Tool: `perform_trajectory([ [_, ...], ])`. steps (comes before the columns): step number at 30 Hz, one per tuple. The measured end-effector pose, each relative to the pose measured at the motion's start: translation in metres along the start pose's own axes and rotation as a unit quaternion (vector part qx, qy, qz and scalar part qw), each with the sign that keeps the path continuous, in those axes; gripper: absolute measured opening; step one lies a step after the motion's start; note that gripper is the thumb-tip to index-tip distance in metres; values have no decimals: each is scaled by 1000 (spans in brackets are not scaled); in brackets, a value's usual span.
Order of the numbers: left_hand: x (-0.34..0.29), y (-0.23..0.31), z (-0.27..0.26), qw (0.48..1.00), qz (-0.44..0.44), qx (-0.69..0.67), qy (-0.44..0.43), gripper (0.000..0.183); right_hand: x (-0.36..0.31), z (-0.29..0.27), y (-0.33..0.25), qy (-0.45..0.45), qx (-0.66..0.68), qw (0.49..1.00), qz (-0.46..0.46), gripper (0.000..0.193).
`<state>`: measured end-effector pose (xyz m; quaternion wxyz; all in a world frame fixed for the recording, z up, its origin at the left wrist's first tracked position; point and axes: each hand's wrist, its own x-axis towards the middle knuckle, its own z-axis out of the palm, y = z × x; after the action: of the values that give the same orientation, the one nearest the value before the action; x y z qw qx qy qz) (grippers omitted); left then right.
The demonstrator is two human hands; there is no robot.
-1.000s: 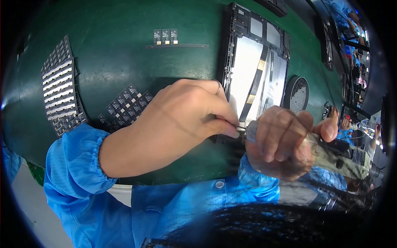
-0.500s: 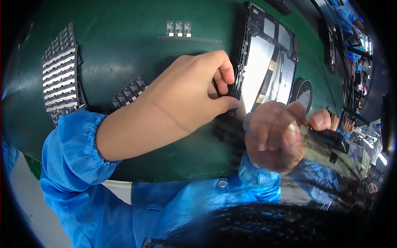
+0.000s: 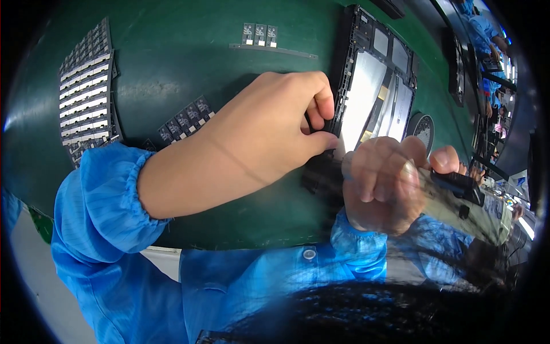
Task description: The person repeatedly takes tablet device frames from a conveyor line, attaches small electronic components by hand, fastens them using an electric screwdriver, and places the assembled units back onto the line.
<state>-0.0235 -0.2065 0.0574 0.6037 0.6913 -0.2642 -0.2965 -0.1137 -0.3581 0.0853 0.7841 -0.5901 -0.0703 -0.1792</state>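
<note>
A black device frame (image 3: 375,74) with silver panels inside lies tilted on the green table, right of centre. My left hand (image 3: 292,114) reaches to its left edge, fingers curled and thumb pressed on the near part of that edge; whether a small part sits between the fingertips is hidden. My right hand (image 3: 387,180) is wrapped round an electric screwdriver (image 3: 467,209), a pale greenish body with a black lever, its cord end at the lower right. Its tip is hidden behind the hand, near the frame's near end. Dark hair strands blur this area.
Small circuit boards lie in a large panel (image 3: 86,103) at left, a short strip (image 3: 186,119) beside my left forearm, and a group of three (image 3: 260,35) above a thin rail (image 3: 274,50). A round dish (image 3: 422,129) of tiny parts stands right of the frame. Co-workers (image 3: 487,34) are at far right.
The table and the things on it have shifted slightly right in the view. Both hands keep about the same hold and place against the frame and screwdriver.
</note>
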Motion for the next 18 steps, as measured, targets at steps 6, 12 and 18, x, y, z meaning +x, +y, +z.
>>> perform_trajectory([
  [6,3,-1,-2,1000,18,12,3,22,7,5,2,52,-117,992,-17,29],
  [12,1,10,-3,1000,21,5,-9,21,8,9,0,28,-162,986,-29,28],
  [18,-5,-4,-2,999,41,16,-2,27,-4,-5,8,-51,-136,988,48,34],
])
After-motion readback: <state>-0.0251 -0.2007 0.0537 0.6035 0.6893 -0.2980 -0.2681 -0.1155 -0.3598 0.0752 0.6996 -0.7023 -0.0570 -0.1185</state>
